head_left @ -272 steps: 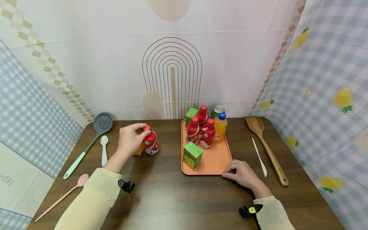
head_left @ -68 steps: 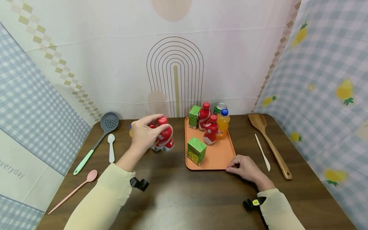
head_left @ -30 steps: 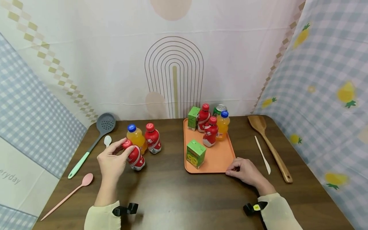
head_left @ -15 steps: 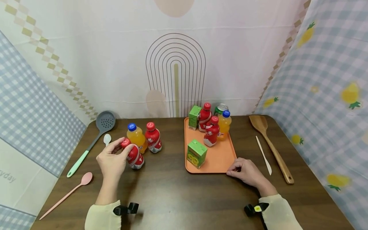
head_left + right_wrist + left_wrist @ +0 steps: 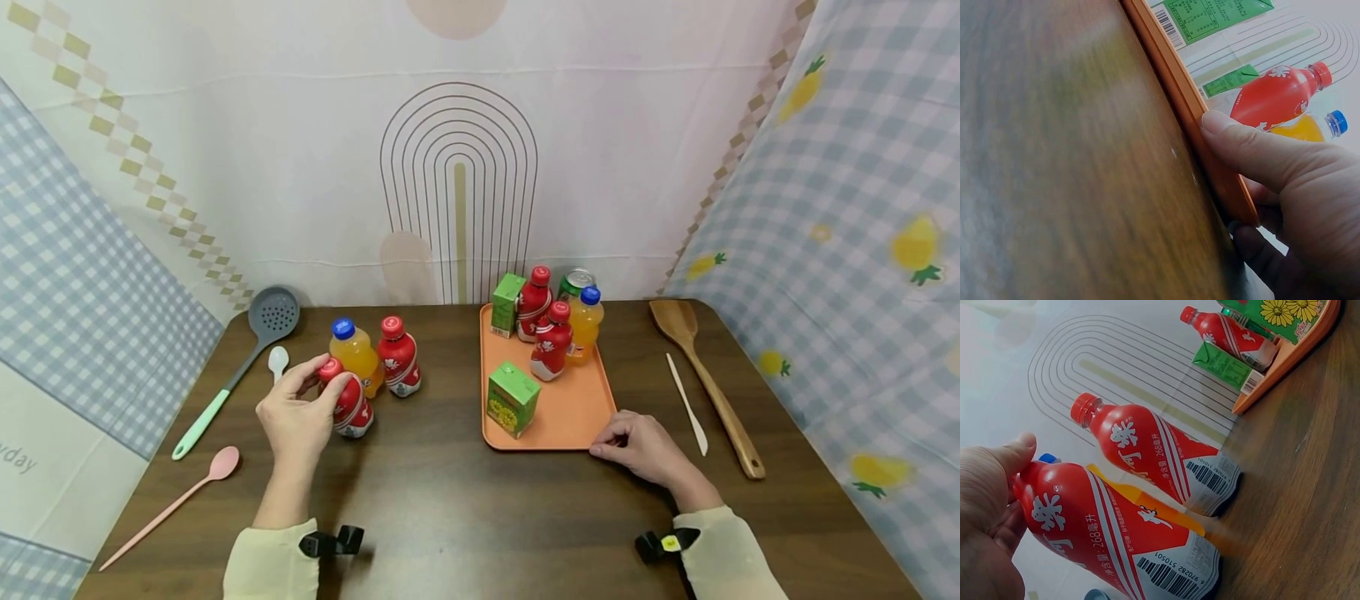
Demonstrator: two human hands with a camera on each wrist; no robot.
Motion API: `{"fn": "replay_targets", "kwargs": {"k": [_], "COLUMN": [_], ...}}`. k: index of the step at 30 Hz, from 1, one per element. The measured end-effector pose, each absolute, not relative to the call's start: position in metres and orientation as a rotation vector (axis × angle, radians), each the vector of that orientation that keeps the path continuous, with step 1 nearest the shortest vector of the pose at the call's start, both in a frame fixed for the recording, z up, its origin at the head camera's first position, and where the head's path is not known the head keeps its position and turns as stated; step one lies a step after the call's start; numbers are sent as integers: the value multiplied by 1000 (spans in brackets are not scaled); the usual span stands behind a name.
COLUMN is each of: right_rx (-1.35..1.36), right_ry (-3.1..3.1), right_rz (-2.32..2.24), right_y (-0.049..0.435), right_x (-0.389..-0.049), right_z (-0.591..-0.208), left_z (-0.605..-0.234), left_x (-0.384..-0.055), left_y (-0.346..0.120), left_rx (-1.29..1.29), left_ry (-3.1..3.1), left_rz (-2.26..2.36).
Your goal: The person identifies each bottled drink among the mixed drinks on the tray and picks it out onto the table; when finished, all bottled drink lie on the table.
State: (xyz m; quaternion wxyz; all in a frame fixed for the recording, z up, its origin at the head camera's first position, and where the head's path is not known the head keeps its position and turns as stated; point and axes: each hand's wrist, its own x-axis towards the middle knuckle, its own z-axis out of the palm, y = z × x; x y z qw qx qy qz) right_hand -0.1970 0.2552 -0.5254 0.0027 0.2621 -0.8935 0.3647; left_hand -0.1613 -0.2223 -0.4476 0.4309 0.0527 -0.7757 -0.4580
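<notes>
My left hand (image 5: 300, 414) holds a red drink bottle (image 5: 1116, 531) by its cap and neck at the left of the table. That bottle stands just in front of an orange drink bottle (image 5: 357, 357) with a blue cap. A second red bottle (image 5: 400, 360) stands to their right. My right hand (image 5: 642, 450) pinches the near right corner of an orange tray (image 5: 570, 421), its thumb (image 5: 1229, 134) over the rim in the right wrist view. On the tray stand two red bottles (image 5: 551, 343), another orange drink bottle (image 5: 587, 327) and two green juice cartons (image 5: 513, 400).
A green can (image 5: 577, 282) stands behind the tray's bottles. Left of my left hand lie a grey skimmer (image 5: 273, 315), a white spoon (image 5: 278, 362) and a pink spoon (image 5: 222, 463). A wooden spatula (image 5: 701, 379) and a thin white knife (image 5: 686, 404) lie on the right.
One red bottle has left the tray since the oldest frame. My left hand has carried it left and nearer, in front of the orange drink bottle. My right hand has stayed at the tray's corner.
</notes>
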Motion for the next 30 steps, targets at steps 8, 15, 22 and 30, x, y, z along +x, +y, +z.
{"fn": "replay_targets", "kwargs": {"k": [8,15,22,30], "right_rx": [813,809,820,835], "right_ry": [-2820,-2820,-2810,-2789], "right_rz": [1143,1144,1143,1136], "right_y": [255,254,255,256], "right_x": [-197,-197,-197,-197], "right_z": [-525,-524,-525,-525], "left_z": [-451,-452,-433,-428], "left_x": [-165,-168,-159,-157], "left_y": [-225,-226,-213,-211], "left_rx": [144,140,110,109], "left_ry": [-1938,-1939,-1900,-1889], "left_rz": [-1144,-1156,-1170,-1198]}}
